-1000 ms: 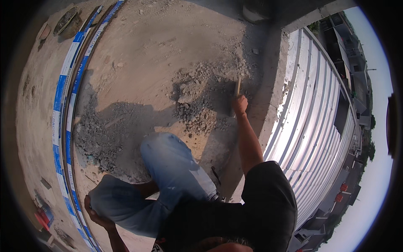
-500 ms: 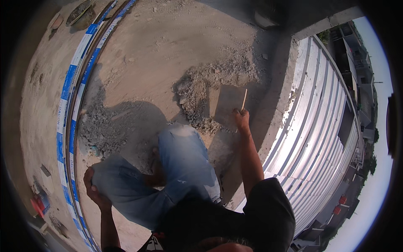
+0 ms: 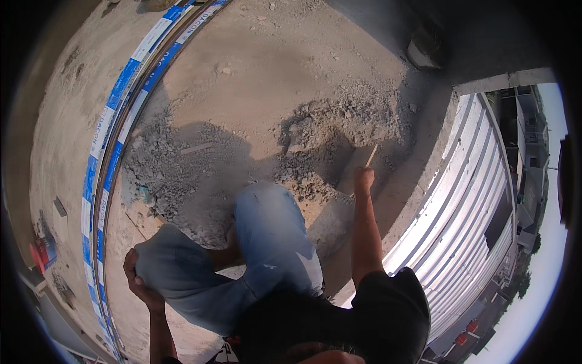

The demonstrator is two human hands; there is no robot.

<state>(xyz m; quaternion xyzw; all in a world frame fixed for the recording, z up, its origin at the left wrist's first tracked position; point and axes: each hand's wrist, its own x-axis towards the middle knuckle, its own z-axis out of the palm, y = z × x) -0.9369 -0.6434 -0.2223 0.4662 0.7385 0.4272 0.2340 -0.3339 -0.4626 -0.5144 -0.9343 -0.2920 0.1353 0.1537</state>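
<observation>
My right hand (image 3: 364, 178), at the end of an outstretched arm, is closed around a thin pale wooden stick (image 3: 371, 156) that juts up past the fist. Beside that fist shows a flat grey surface (image 3: 353, 172); whether it joins the stick I cannot tell. Both are over a hollow (image 3: 335, 159) in broken grey rubble (image 3: 303, 139), next to the low concrete edge. My left hand (image 3: 140, 282) grips my bent left knee (image 3: 159, 252), its fingers curled around the outer side. Part of that hand's grip is hidden.
Long rails wrapped in blue and white tape (image 3: 124, 124) curve along the left. Another rubble heap (image 3: 163, 164) lies before my knees. A concrete ledge (image 3: 418, 173) and corrugated metal roofing (image 3: 461, 200) border the right. A bucket-like container (image 3: 422, 53) stands in shade at the far right.
The whole view has shifted, moving the ground right and downward in the picture. The grey flat surface by my right hand, broad before, now shows narrower and tilted. My left hand stays on the knee.
</observation>
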